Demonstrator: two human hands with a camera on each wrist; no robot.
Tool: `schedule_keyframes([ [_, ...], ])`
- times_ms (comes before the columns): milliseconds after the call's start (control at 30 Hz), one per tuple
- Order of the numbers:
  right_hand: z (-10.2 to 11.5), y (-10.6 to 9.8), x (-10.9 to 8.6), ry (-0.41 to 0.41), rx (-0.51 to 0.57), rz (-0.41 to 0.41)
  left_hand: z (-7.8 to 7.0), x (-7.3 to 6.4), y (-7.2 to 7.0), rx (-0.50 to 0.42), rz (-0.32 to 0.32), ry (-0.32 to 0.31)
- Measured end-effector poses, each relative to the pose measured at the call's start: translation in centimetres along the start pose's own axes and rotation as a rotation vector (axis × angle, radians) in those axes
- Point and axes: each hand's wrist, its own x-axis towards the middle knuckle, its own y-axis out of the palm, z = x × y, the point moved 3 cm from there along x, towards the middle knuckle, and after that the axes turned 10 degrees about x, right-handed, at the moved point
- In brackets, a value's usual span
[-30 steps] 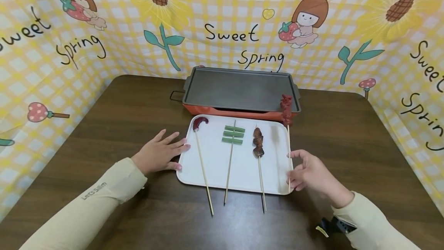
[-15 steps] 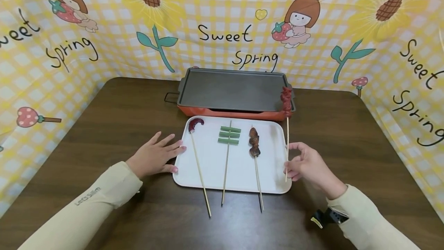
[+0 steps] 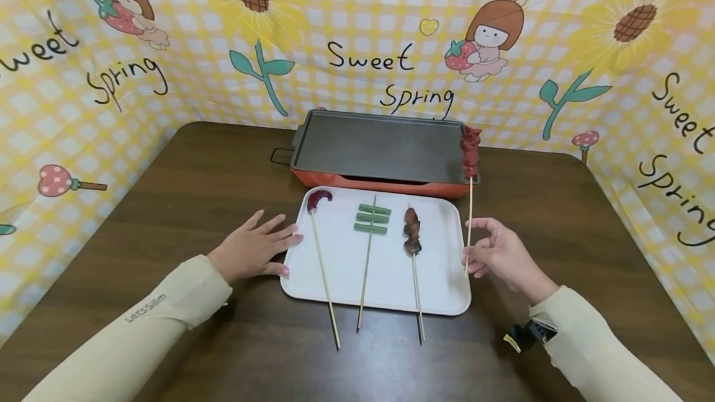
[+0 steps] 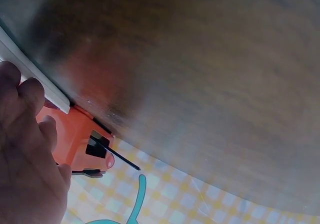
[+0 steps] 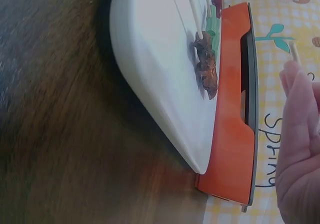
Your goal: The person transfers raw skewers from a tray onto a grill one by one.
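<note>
In the head view my right hand [image 3: 499, 259] pinches the lower stick of a skewer of red meat pieces [image 3: 471, 154]. This skewer is held up above the white tray's right edge, and its meat overlaps the right end of the grill pan [image 3: 380, 147]. I cannot tell whether meat and pan touch. My left hand [image 3: 251, 247] has its fingers spread, the tips at the left rim of the white tray [image 3: 341, 278]. On the tray lie a dark red curled piece [image 3: 319, 198] on a stick, a skewer of green stalk pieces [image 3: 372, 219] and a brown meat skewer [image 3: 412, 232].
Behind the tray stands the grill's orange base [image 3: 335, 180], with a wire handle [image 3: 281, 155] at its left. Sticks of the lying skewers jut over the tray's near rim. A yellow checked cloth [image 3: 357, 11] walls the brown table [image 3: 234, 166] at the back and sides.
My right hand has moved forward and up with the red meat skewer, bringing its meat farther over the pan's right end. The left hand stays at the tray's rim.
</note>
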Motion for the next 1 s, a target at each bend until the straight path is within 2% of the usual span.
schedule_keyframes([
  [367, 0.5, 0.3, 1.3, 0.021, -0.019, -0.025, 0.1, 0.0, 0.1, 0.011, 0.006, -0.006],
  [800, 0.9, 1.2, 3.2, 0.0, 0.056, -0.037, 0.3, 0.1, 0.2, 0.007, 0.024, -0.002],
  [1000, 1.4, 1.3, 4.1, -0.021, 0.092, -0.054, 0.0, 0.0, 0.1, 0.013, -0.003, 0.0],
])
